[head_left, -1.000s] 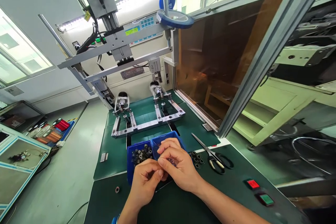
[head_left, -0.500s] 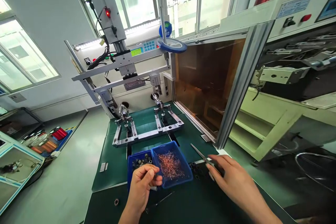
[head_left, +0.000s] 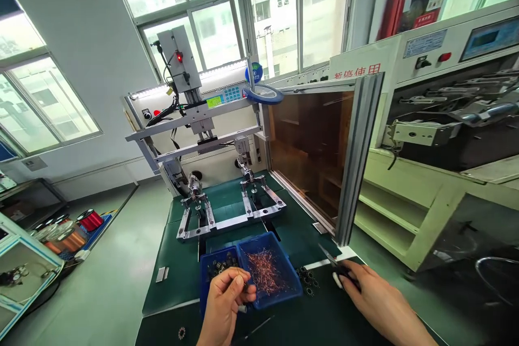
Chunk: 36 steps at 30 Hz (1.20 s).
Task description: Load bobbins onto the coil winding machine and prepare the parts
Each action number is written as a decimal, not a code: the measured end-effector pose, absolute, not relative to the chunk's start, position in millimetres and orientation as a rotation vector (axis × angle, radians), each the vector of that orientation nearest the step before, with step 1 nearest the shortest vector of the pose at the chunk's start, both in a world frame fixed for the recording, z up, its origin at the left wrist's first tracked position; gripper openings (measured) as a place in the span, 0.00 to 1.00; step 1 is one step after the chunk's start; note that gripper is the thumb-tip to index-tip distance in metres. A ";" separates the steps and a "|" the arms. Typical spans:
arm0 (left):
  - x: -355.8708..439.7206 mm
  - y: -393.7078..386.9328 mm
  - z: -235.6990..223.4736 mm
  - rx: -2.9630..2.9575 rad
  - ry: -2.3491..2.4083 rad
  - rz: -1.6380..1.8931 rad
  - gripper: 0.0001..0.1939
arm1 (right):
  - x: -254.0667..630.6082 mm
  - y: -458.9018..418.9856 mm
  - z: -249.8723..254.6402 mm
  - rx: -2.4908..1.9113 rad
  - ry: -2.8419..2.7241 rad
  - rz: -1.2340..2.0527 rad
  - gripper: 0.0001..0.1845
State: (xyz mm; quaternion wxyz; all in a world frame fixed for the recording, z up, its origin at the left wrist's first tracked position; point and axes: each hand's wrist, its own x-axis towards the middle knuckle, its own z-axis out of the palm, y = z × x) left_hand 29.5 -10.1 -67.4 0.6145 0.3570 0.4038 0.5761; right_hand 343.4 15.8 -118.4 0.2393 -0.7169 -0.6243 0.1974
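Curling loosely around the handles of the scissors [head_left: 338, 270], your right hand [head_left: 375, 292] sits right of the blue tray [head_left: 285, 260], which holds copper wire clippings [head_left: 265, 271]. Your left hand [head_left: 225, 298] pinches its fingertips together before the blue bin [head_left: 205, 270] of dark metal parts [head_left: 220, 266]; anything pinched is too small to identify.

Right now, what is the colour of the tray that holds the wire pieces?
Blue tray, seen best in the head view.
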 end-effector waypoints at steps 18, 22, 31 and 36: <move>50.7 -8.0 -58.0 0.713 0.922 1.127 0.21 | 287.5 32.3 -43.3 -1.006 -1.780 1.697 0.19; 53.6 -6.6 -56.7 0.683 0.947 1.131 0.22 | 280.7 32.1 -45.3 -1.008 -1.768 1.730 0.18; 56.0 -2.8 -55.8 0.723 1.003 1.120 0.21 | 279.0 20.1 -33.6 -1.139 -1.729 1.798 0.17; 58.1 -2.8 -56.2 0.749 1.022 1.080 0.22 | 279.5 16.0 -32.3 -1.220 -1.671 1.809 0.18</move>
